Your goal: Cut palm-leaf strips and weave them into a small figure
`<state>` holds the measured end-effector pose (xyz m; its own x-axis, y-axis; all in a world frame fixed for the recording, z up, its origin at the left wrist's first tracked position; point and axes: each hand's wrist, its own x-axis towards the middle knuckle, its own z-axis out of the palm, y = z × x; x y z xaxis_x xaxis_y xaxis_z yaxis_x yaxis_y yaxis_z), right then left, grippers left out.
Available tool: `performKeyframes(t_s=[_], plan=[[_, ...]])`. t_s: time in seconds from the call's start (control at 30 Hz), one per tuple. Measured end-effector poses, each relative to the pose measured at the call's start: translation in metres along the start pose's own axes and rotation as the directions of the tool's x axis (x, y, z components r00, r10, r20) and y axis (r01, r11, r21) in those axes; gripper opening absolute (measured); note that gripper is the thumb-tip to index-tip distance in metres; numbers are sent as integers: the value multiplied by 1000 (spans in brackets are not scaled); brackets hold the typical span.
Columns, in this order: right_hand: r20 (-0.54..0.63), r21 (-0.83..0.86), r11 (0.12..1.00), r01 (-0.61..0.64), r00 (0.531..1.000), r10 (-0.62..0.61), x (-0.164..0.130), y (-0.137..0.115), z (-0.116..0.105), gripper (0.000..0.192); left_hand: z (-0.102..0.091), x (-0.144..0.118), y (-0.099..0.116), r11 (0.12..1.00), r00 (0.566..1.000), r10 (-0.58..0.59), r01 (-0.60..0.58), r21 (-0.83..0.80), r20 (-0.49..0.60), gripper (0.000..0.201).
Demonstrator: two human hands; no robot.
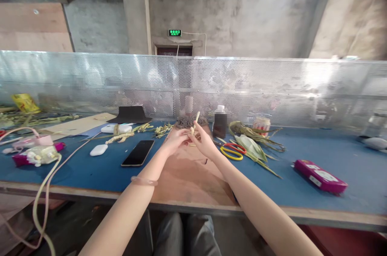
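Note:
Above the brown board, my left hand and my right hand come together, fingers closed. Between them is a pale, narrow strip that looks like dried plant husk. Its upper end sticks up past my right fingers, and a small bent or knotted part shows at the fingertips. The lower part is hidden by my fingers. Behind my hands, a heap of grey twisted cord lies at the board's far end. Scissors with red and yellow handles rest to the right of my right hand.
A black phone and a white case lie left of the board. To the right are dried husk leaves, a dark bottle with a white cap and a magenta pack. A perforated metal screen closes off the back.

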<state>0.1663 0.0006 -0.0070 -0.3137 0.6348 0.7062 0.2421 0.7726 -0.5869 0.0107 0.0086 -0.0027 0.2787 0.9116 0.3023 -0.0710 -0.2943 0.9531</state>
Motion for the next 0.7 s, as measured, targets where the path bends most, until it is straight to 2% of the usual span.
performKeyframes(t_s=[0.07,0.17,0.33,0.4,0.57,0.7], plan=[[-12,111,992,-52,999,53,1,2,0,67,-1,0,0,1000,1000,10,-10,-16,-17,34],[-33,182,977,-111,992,119,4,8,0,66,0,0,2,999,999,27,-29,-37,-43,29],[-23,203,968,-147,988,155,7,17,-3,40,1,-1,4,996,998,41,-44,-74,-37,26],[-31,215,967,-140,988,150,8,18,-4,36,0,0,3,996,999,39,-42,-82,-36,26],[-54,189,974,-126,989,139,8,18,-6,34,-1,2,0,996,998,30,-35,-81,-59,28],[-75,190,970,-151,983,168,8,17,-7,38,0,0,1,999,996,46,-44,31,-77,37]])
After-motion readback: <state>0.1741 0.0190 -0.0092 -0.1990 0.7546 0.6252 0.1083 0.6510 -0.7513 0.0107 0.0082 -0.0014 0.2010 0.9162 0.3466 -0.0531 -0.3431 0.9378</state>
